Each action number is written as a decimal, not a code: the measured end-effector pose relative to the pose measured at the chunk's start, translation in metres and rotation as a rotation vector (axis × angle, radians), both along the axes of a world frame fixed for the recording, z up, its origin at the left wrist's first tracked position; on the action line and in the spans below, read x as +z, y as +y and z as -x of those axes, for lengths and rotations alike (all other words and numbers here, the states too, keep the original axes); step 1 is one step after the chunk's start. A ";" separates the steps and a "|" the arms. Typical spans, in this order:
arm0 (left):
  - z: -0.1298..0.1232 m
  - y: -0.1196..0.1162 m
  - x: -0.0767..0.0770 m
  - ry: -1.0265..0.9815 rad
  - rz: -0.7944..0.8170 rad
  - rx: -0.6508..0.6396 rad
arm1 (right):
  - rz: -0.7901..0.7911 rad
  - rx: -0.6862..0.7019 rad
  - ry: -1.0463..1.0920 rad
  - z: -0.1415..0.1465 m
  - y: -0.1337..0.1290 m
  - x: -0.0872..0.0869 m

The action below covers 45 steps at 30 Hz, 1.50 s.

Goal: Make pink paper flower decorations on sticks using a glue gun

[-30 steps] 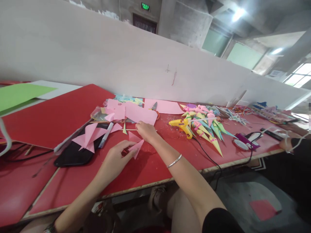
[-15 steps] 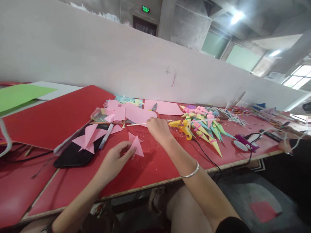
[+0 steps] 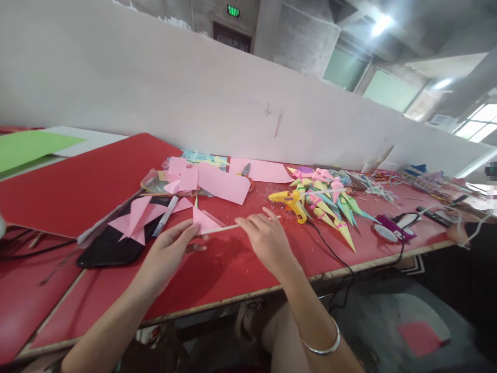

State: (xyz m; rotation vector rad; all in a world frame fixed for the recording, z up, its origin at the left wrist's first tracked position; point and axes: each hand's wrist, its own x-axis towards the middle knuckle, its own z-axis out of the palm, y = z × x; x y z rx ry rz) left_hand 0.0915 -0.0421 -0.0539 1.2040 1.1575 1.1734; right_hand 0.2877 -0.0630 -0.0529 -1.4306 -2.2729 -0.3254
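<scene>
My left hand point(image 3: 173, 246) pinches a folded pink paper triangle point(image 3: 205, 221) by its left side. Closed round a thin white stick point(image 3: 223, 229), my right hand point(image 3: 267, 235) holds it sideways, so that its left end lies against or just in front of the pink paper; whether they touch I cannot tell. Beyond my right hand rests a yellow glue gun point(image 3: 289, 201) with a black cord. Several pink folded pieces point(image 3: 140, 217) lie on a black pouch point(image 3: 112, 248) left of my left hand, with a white marker point(image 3: 166, 215) beside them.
Pink paper sheets point(image 3: 223, 181) and scissors point(image 3: 246, 170) lie at the back of the red table point(image 3: 217, 290). Yellow, green and blue paper cones point(image 3: 330, 207) are heaped right of the glue gun. A red board point(image 3: 73, 181) covers the left. Another person's arm point(image 3: 464, 233) is at far right.
My right hand has come nearer and brought the white stick up to the pink paper. My left hand has shifted slightly left and turned the triangle.
</scene>
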 end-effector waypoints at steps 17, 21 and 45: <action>-0.005 -0.006 0.009 0.100 -0.019 -0.069 | -0.023 -0.034 -0.001 0.011 -0.004 -0.007; -0.007 -0.007 0.009 0.214 -0.073 -0.085 | -0.007 0.039 0.042 0.022 -0.007 -0.007; -0.002 -0.001 0.000 0.661 -0.393 -0.242 | 0.045 0.044 0.264 0.026 -0.013 -0.011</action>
